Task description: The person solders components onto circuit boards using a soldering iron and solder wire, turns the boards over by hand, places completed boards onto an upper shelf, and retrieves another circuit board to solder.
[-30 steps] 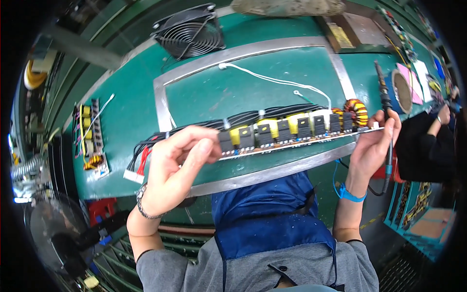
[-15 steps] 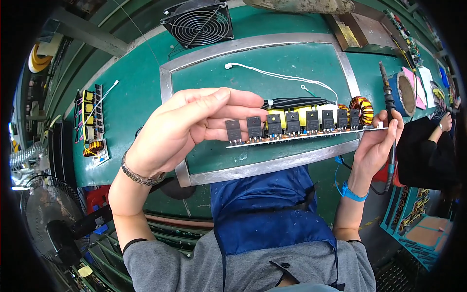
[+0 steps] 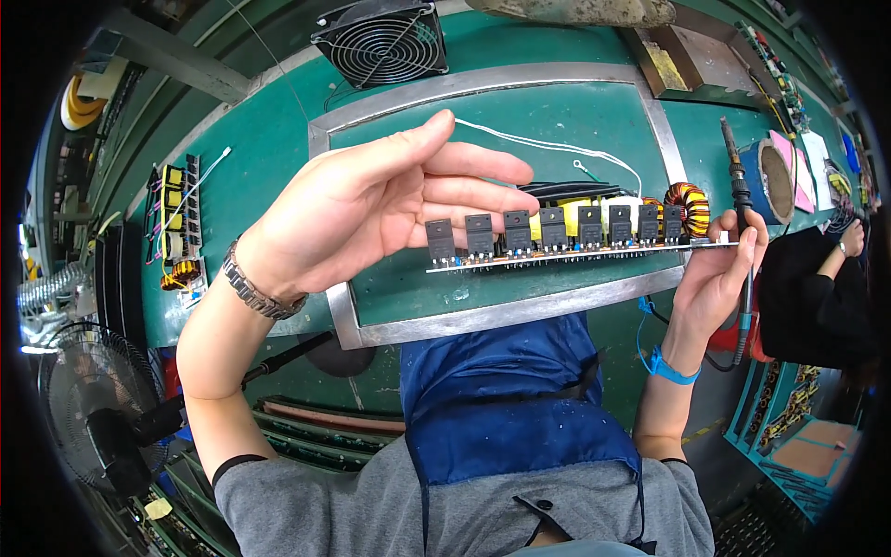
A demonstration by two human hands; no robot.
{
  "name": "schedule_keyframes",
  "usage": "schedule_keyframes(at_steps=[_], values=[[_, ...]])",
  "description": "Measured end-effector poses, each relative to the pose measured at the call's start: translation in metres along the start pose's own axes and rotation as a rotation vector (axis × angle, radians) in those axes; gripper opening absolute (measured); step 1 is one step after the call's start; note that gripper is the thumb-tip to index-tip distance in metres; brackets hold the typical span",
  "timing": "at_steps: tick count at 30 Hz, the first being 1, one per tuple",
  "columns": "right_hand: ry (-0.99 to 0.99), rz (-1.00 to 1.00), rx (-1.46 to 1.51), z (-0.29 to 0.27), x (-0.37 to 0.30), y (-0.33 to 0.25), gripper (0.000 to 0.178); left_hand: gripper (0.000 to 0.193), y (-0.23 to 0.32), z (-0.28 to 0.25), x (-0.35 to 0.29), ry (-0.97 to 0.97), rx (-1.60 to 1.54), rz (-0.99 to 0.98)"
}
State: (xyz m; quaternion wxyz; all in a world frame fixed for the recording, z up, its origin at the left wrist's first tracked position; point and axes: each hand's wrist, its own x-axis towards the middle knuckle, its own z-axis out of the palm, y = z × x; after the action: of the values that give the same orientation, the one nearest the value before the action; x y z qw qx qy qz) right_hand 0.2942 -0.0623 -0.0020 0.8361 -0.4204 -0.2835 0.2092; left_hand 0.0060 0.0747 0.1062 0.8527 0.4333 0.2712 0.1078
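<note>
A long circuit board (image 3: 603, 249) is held up level over the bench. Along its near edge stands a row of black transistors (image 3: 554, 228), with yellow transformers behind them and a copper-wound toroid coil (image 3: 689, 208) toward the right end. My right hand (image 3: 713, 278) pinches that right end between thumb and fingers. The same hand also grips a soldering iron (image 3: 742, 200), tip pointing up and away. My left hand (image 3: 371, 200) is open at the board's left end, fingers stretched behind the leftmost transistors; whether they touch the board is hidden. White wires (image 3: 548, 146) trail behind.
A metal frame (image 3: 492, 316) borders the green work surface. Another board (image 3: 176, 223) lies at left. A square fan (image 3: 382, 51) stands at the back, beside a metal tray (image 3: 701, 60) at back right. At right are a solder roll (image 3: 775, 176) and another person's hand (image 3: 852, 239).
My left hand has opened wider, its thumb lifting away from the fingers, and its forearm has swung left. The board's left end has shifted slightly left and up. My right hand keeps its hold.
</note>
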Motion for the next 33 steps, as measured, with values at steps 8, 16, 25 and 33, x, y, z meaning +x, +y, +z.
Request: schedule_keyframes(at_steps=[8,16,25,33], values=[[-0.026,0.004,0.022,-0.004,-0.003,0.000,0.022,0.066,-0.001,0.003,0.000,-0.019,0.067,-0.001],[-0.075,-0.001,0.019,-0.014,-0.004,-0.002,0.023,0.085,-0.016,0.004,-0.024,0.103,0.979,0.357],[-0.148,-0.368,-0.728,-0.018,0.015,-0.030,0.037,0.056,-0.049,0.003,-0.033,0.240,0.947,0.478],[-0.267,-0.453,-0.788,-0.017,-0.007,-0.122,0.049,0.059,-0.049,-0.001,-0.033,0.196,0.989,0.509]])
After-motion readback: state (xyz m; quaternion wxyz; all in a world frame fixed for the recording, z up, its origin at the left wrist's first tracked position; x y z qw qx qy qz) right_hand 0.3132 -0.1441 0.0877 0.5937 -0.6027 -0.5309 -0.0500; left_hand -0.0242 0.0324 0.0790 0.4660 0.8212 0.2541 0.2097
